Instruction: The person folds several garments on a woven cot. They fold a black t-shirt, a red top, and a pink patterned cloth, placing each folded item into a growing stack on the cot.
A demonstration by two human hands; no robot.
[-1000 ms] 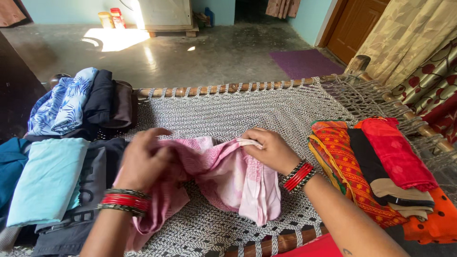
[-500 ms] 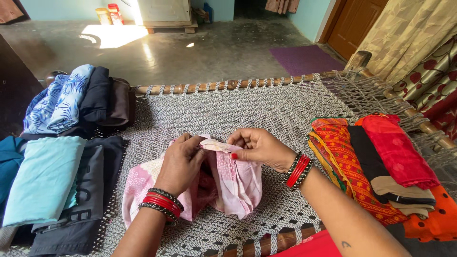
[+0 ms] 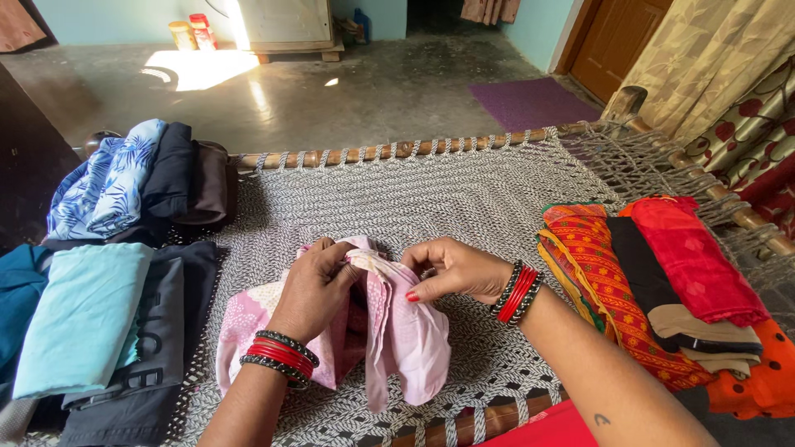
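Note:
A pink patterned cloth [image 3: 406,335] lies bunched in the middle of a woven rope cot [image 3: 431,194]. My left hand [image 3: 315,285] grips its upper edge from the left, fingers curled over the fabric. My right hand [image 3: 451,269] pinches the same edge from the right, close beside the left hand. Both wrists carry red and dark bangles. Part of the cloth hangs down toward the near edge of the cot.
Folded light-blue and dark clothes [image 3: 91,319] lie at the left, with a blue leaf-print pile [image 3: 108,182] behind them. Red, orange and black folded clothes [image 3: 662,290] are stacked at the right. The wooden cot rail [image 3: 389,151] runs along the far side, with a patterned curtain [image 3: 729,74] at right.
My left hand has moved right from the cloth's left side to its upper edge, meeting my right hand. The cloth has been gathered into a narrower bunch.

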